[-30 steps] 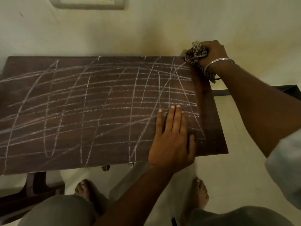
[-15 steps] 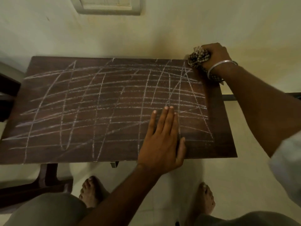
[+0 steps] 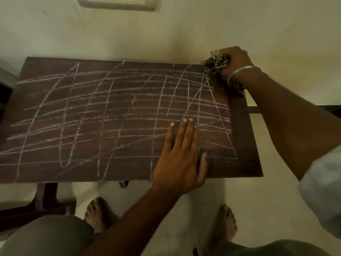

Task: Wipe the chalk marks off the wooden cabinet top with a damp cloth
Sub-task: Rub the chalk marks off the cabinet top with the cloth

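The dark wooden cabinet top [image 3: 245, 145] is covered with white chalk marks [image 3: 114, 115], criss-crossing lines over most of its surface. A strip along its right edge looks free of chalk. My right hand [image 3: 237, 60] grips a bunched checked cloth [image 3: 215, 64] at the far right corner of the top, against the wall; a metal bangle sits on that wrist. My left hand [image 3: 181, 157] lies flat on the near right part of the top, fingers straight and together.
A pale wall [image 3: 166, 34] runs right behind the cabinet, with a white frame [image 3: 118, 3] high up. Dark wooden furniture [image 3: 33, 206] stands at the lower left. My bare feet [image 3: 96, 215] are on the pale tiled floor below the front edge.
The view has shifted, so the cabinet top sits further right in the picture. My right hand stays with the cloth at the far right corner; my left hand stays flat on the top.
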`<state>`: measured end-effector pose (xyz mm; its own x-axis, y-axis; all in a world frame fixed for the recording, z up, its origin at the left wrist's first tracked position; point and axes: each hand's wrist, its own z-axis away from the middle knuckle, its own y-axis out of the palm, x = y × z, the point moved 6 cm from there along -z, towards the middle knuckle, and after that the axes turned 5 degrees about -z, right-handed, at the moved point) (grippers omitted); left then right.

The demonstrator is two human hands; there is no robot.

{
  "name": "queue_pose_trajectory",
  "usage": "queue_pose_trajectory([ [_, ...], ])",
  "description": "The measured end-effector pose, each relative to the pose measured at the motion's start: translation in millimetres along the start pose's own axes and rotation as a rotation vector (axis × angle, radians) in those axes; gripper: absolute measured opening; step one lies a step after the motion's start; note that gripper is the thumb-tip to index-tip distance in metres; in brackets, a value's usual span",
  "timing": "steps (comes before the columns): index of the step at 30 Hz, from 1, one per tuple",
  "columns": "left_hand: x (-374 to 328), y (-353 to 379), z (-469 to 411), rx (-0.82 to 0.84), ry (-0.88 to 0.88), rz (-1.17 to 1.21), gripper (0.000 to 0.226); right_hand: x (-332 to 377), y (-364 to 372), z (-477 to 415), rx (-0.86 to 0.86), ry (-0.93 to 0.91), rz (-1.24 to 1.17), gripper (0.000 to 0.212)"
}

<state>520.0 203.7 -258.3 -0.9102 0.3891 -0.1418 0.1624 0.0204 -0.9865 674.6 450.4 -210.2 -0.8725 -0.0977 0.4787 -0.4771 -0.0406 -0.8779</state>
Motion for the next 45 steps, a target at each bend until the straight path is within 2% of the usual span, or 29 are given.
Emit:
queue_pose_trajectory([
  [4,0,-1,0,-0.011,-0.004,0.010,0.071,4,5,14,0.025,-0.047,0.099,0.016],
  [7,0,-2,0,-0.006,-0.002,0.004,0.071,6,10,53,0.043,-0.093,0.058,0.012],
  [9,0,-3,0,-0.012,0.000,0.005,0.071,10,8,71,0.041,-0.123,0.016,0.018],
  [11,0,-3,1,-0.019,-0.003,0.007,0.071,8,6,69,0.049,-0.111,0.001,0.023],
  [16,0,-3,1,-0.010,-0.003,-0.020,0.070,5,6,41,0.041,-0.016,0.082,0.022],
  [20,0,-4,0,-0.015,-0.009,-0.010,0.070,5,9,95,0.030,-0.044,0.012,0.035],
  [23,0,-4,0,-0.025,-0.003,0.000,0.070,5,8,130,0.062,-0.093,-0.044,0.032],
  [30,0,-5,1,-0.015,-0.014,-0.001,0.071,-5,5,79,-0.018,0.000,0.002,0.038],
  [37,-1,-5,1,-0.013,-0.010,0.007,0.070,-4,10,148,0.044,-0.087,-0.048,0.037],
  [40,-1,-7,1,-0.017,-0.012,0.003,0.070,-4,6,136,0.011,-0.087,-0.041,0.036],
  [45,-1,-6,2,0.005,-0.006,-0.017,0.073,-10,7,109,-0.014,0.015,0.035,0.040],
])
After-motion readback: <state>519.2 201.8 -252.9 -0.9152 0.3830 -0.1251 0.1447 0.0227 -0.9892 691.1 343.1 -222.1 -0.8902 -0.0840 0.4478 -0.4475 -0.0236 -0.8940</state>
